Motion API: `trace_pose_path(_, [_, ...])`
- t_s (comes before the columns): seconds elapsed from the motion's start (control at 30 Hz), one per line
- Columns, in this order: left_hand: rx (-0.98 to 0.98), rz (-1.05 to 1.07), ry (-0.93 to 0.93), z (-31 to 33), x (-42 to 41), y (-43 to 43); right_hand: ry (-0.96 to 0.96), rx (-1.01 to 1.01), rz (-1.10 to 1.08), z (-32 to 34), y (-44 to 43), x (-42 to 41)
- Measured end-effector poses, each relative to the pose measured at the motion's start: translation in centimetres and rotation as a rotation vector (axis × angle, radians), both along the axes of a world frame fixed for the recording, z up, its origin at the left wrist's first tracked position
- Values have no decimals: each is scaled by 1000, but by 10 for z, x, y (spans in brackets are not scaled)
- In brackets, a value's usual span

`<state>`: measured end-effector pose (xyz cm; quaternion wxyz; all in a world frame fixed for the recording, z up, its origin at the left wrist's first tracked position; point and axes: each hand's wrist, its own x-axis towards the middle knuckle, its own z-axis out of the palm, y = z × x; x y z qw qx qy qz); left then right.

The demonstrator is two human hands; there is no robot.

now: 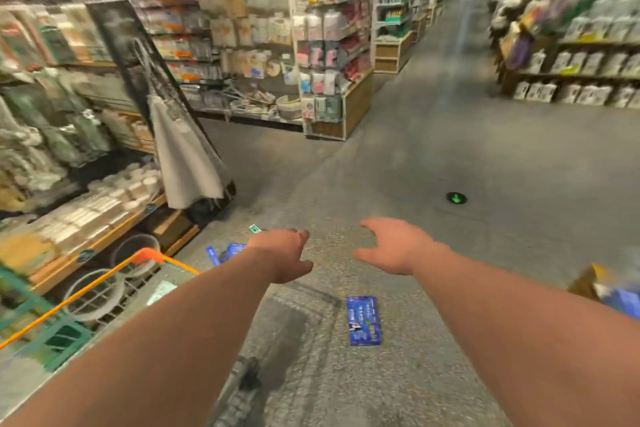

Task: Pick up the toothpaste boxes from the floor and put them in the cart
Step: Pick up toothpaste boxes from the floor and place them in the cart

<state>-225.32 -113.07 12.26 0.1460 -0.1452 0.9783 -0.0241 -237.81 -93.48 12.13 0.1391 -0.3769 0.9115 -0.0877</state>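
A blue toothpaste box (363, 320) lies flat on the grey floor, below and between my hands. A second blue box (227, 252) lies further left, partly hidden by my left wrist. A small green box (255, 228) sits just beyond it. My left hand (284, 253) and my right hand (394, 246) are both stretched forward above the floor, fingers apart, holding nothing. The cart (104, 282), wire mesh with an orange rim, stands at the lower left with a pale packet inside.
Shop shelves (86, 211) full of goods line the left side, with a white garment (187, 163) hanging off a leaning board. More shelving (571, 62) stands at the right. A cardboard box with blue items (606, 288) sits at the right edge. A green arrow sticker (456, 198) marks the floor.
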Motion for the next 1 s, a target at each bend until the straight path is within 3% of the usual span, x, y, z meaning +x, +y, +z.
trace_pose_path(0.3, [55, 6, -47, -30, -142, 20, -93, 64, -7, -35, 19, -135])
trace_pose_path(0.67, [150, -41, -92, -113, -339, -97, -175, 193, -5, -109, -89, -307])
trace_pose_path(0.87, [250, 62, -128, -186, -416, -134, -379, 273, -82, -178, -157, -391])
trace_pose_path(0.97, [312, 151, -179, -244, -439, -144, -631, 226, -106, -236, -182, -429])
trace_pose_path(1.0, [326, 188, -189, -268, -445, -147, -602, 222, -76, -258, -187, -442])
